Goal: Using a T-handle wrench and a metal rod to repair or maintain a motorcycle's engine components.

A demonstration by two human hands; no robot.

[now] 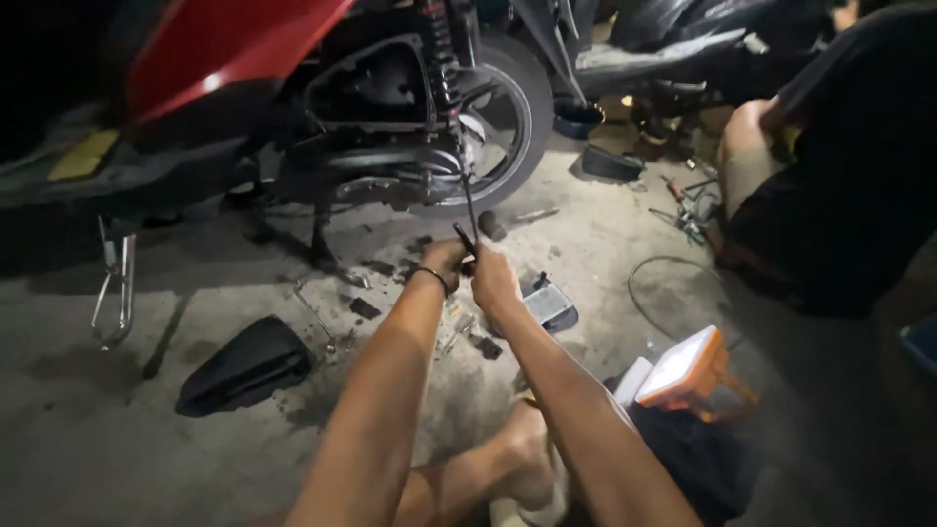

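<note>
While the red scooter (293, 107) stands on its stand across the top of the view, a thin metal bracket (115, 283) hangs near the floor at the far left, and a black plastic cover (246, 365) lies on the stained concrete floor (98, 459) below it. Near the middle, the rear wheel (503, 122) sits beside the engine casing, with a spring shock absorber (441, 59) running down in front of it. Both arms reach forward from the bottom edge toward a long thin black rod (468, 210) that slants down from the wheel hub. The left hand (444, 262), a dark band at its wrist, is curled into a fist around the lower end of the rod, fingers pressed together. The right hand (494, 280) sits just beside it, touching it, also curled closed; whether it grips the rod or a handle on it cannot be told. A small grey box (547, 304) lies on the floor just right of the hands. Further right stands an orange work lamp (688, 369), lit. At the far right another person (830, 185) in dark clothes crouches, with scattered tools (688, 210) near them.
</note>
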